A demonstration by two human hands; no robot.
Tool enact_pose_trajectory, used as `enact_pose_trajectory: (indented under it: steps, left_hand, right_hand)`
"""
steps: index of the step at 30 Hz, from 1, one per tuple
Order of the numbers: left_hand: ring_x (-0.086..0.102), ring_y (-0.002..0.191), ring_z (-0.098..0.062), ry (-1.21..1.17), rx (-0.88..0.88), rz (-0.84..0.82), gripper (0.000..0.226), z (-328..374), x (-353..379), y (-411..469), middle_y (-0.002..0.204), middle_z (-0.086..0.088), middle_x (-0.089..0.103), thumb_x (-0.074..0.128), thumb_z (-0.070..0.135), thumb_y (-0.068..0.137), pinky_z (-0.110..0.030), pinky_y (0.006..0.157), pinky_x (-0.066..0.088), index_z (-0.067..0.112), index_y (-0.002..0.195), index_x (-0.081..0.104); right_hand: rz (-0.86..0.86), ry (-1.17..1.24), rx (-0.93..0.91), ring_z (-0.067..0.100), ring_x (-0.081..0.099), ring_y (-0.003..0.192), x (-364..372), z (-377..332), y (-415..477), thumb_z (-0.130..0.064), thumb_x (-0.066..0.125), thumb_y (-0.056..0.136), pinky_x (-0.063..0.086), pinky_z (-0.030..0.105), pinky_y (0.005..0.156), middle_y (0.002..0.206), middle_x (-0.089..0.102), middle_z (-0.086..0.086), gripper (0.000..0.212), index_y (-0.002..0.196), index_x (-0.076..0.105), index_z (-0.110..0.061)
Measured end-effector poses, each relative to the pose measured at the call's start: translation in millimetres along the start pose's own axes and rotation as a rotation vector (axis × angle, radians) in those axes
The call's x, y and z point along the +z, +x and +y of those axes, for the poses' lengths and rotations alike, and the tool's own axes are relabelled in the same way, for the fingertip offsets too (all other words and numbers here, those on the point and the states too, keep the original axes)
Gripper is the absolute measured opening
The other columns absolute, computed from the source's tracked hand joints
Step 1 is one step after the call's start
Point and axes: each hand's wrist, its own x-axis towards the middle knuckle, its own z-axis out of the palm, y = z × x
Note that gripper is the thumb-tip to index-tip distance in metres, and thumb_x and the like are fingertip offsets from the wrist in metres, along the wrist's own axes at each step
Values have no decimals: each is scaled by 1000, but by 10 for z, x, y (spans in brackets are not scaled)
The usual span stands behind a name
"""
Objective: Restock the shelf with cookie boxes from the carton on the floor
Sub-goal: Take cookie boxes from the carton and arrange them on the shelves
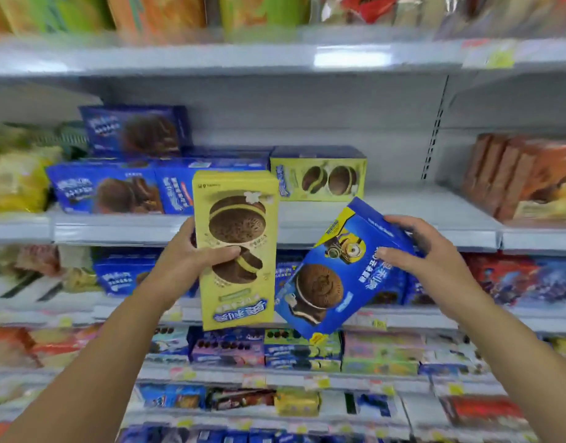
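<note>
Two boxes up at once, one per hand, raised in front of the grey metal shelf (403, 203) at about chest height. Left hand (186, 254) clasping a tall yellow-green cardboard cookie box (237, 247) by its left edge: thumb across the printed front near mid-height, remaining fingers hidden behind the box. Held upright on end, print upside down, probably just as picked up and due a turn before it goes in. Right hand (416, 247) gripping a blue cardboard cookie box with a yellow cartoon figure (339, 273) at its upper right corner: fingers (400, 223) curled over the top edge, thumb pressed on the front face. Tilted, lower corner swinging left, close beside the yellow-green box; touching or not, cannot tell. Both grips near one edge, leaving the far faces free to slide onto the shelf. Bare stretch of shelf far right of centre, beside a matching yellow-green box lying flat (318, 179) under a blue one; likely destination for the held yellow-green box. Stacked blue cookie boxes (115, 187) far left on the same level, likely home for the blue box. Carton on the floor out of view. Restocking judged mid-way, neither held box yet placed.
</note>
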Motion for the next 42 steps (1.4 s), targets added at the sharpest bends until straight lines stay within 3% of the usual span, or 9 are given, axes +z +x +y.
enact_pose_trajectory:
  steps: [4,7,11,16,21,28,34,40,42]
  left_hand:
    - [70,100,-12,-4,-9,-55,99,153,-79,6,117,5,70,93,56,39,-29,80,53,29,128,56]
    - [71,97,-8,-11,-3,-90,79,237,-46,30,113,8,72,94,37,54,-29,82,54,32,124,56]
    - [70,95,-4,-21,15,-75,70,340,0,83,107,14,73,93,36,56,-26,80,51,38,117,58]
    - [73,94,-11,-41,8,-31,74,410,-88,192,107,7,75,93,36,54,-30,81,55,30,119,59]
    - [72,82,-5,-62,17,6,52,445,-134,247,100,7,74,87,21,70,-18,65,51,31,111,58]
    - [73,84,-6,-80,14,19,52,349,-161,338,103,7,74,83,17,72,-19,65,53,30,116,58]
    - [73,87,-8,-100,-30,25,64,206,-182,418,104,7,74,84,21,67,-18,64,55,26,124,57]
    - [73,90,-9,-91,-73,42,96,58,-223,529,110,6,72,93,43,45,-21,68,57,26,130,53]
    - [73,91,-9,-80,-81,47,88,1,-214,562,109,6,73,93,41,49,-20,68,56,25,127,56]
  right_hand:
    - [-8,38,-32,15,60,111,-9,-178,206,-21,85,68,52,40,94,110,68,-11,46,107,66,-37]
    - [-23,18,-55,8,59,110,8,-345,378,-18,82,72,51,16,80,115,64,-10,51,116,61,-31]
    - [-14,-86,-107,6,59,106,11,-675,627,-21,85,68,45,18,81,116,61,-10,56,116,57,-28]
    - [-140,-342,-272,9,60,98,24,-1226,868,-29,85,66,50,27,89,115,58,-13,42,99,62,-38]
    - [-305,-746,-506,11,51,105,146,-1629,1089,-28,85,67,35,5,82,119,53,-4,40,102,65,-30]
    - [-464,-1061,-549,20,41,120,498,-1490,1486,-30,80,70,37,31,99,129,47,1,43,110,65,-25]
    - [-590,-1159,-498,23,38,129,889,-1158,1808,-29,76,74,37,35,103,142,40,0,50,121,62,-25]
    - [-660,-1203,-419,23,26,142,1120,-947,2065,-29,74,77,30,34,112,156,27,5,79,147,38,-22]
    - [-641,-1138,-388,22,33,138,1137,-868,2136,-27,77,75,35,29,107,154,32,4,86,149,33,-21]
